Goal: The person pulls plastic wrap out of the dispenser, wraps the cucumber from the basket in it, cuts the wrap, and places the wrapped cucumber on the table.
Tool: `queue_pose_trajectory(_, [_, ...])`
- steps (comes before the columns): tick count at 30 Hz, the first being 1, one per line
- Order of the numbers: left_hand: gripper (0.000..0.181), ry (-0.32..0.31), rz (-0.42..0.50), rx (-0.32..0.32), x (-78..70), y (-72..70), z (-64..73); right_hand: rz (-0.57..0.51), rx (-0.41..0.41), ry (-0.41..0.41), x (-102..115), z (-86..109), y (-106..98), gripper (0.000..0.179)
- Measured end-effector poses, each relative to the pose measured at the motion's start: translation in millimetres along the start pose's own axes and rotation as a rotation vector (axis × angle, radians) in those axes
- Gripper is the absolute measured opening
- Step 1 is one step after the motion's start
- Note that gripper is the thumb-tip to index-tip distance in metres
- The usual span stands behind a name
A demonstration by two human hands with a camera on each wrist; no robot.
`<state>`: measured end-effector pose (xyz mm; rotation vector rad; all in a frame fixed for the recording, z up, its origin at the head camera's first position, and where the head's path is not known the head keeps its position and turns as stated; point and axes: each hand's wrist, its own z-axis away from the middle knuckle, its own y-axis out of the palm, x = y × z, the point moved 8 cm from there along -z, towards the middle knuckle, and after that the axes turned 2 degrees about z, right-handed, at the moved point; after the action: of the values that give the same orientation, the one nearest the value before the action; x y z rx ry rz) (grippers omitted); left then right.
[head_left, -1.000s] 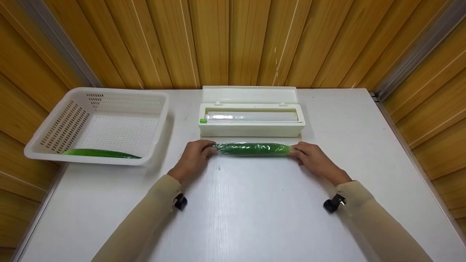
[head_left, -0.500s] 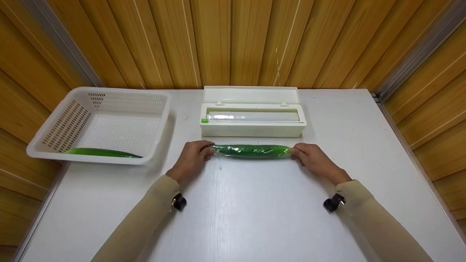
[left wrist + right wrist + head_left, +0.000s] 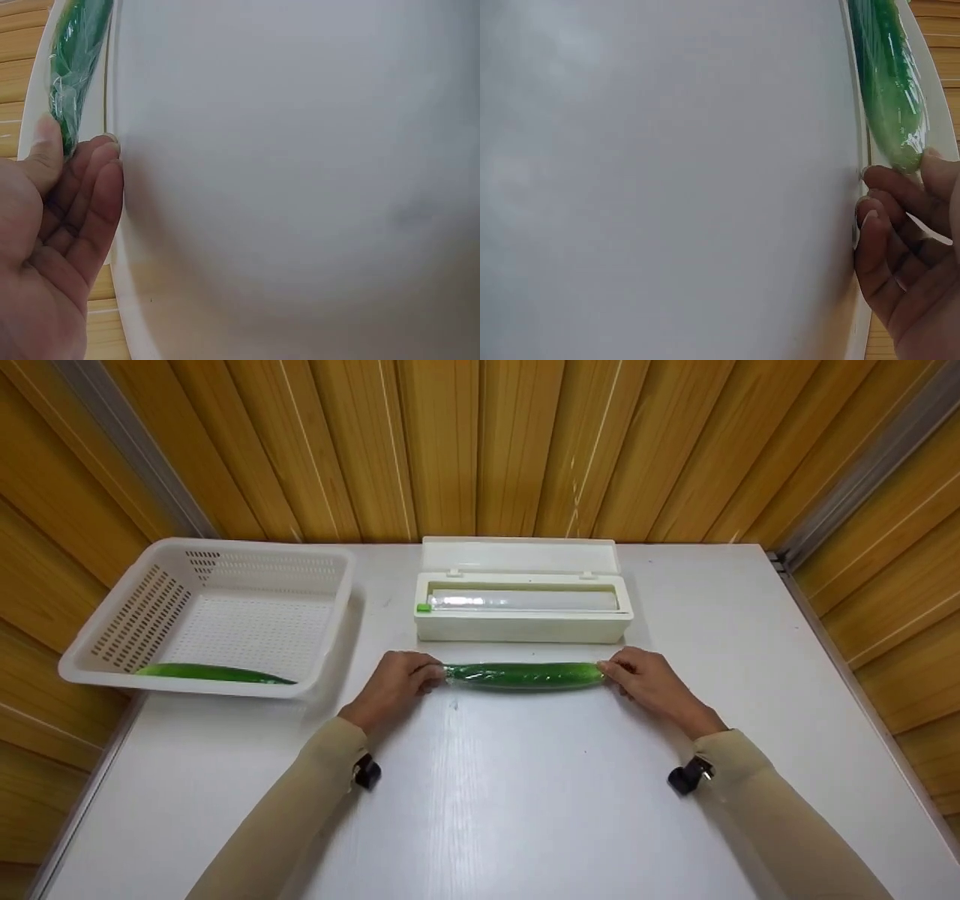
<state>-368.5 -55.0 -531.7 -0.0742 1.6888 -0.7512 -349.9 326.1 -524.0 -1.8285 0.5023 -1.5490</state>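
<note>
A long green cucumber [image 3: 525, 676] in shiny plastic wrap lies crosswise between my hands in the head view. My left hand [image 3: 399, 682] pinches its darker left end, thumb on the film. At the paler right end, my right hand [image 3: 649, 682] pinches the wrap between thumb and fingers. The left wrist view shows bunched film over the cucumber's tip [image 3: 75, 86] above my curled fingers [image 3: 97, 202]. In the right wrist view the wrapped light-green end [image 3: 896, 112] meets the thumb and index finger.
Behind the cucumber stands a white cling film dispenser [image 3: 525, 628], lid raised, with a film roll [image 3: 525, 600] inside and a green slider [image 3: 424, 607]. A white perforated basket [image 3: 341, 615] at the left holds another cucumber [image 3: 214, 673]. Wood-patterned walls border the white table [image 3: 517, 810].
The wrapped cucumber has shifted slightly nearer to me and appears turned, its film lying smoother. Both hands keep hold of its ends. The head view has drifted a little.
</note>
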Motion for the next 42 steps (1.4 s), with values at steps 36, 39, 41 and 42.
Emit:
queue_pose_trajectory(36, [0.022,0.091,-0.18,-0.021,-9.5,6.3,0.6,-0.158,0.063,0.047,-11.5,5.4,3.3,0.022])
queue_pose_trajectory(39, [0.019,0.138,-0.242,-0.024,-13.9,7.1,0.6,-0.146,0.076,0.015,-11.3,6.1,3.2,0.024])
queue_pose_trajectory(41, [0.017,0.164,-0.275,-0.033,-16.2,7.1,0.6,-0.121,0.079,-0.003,-11.5,6.4,2.7,0.023])
queue_pose_trajectory(42, [0.016,0.174,-0.285,-0.036,-16.7,6.9,0.5,-0.108,0.079,-0.012,-11.2,6.4,2.3,0.023])
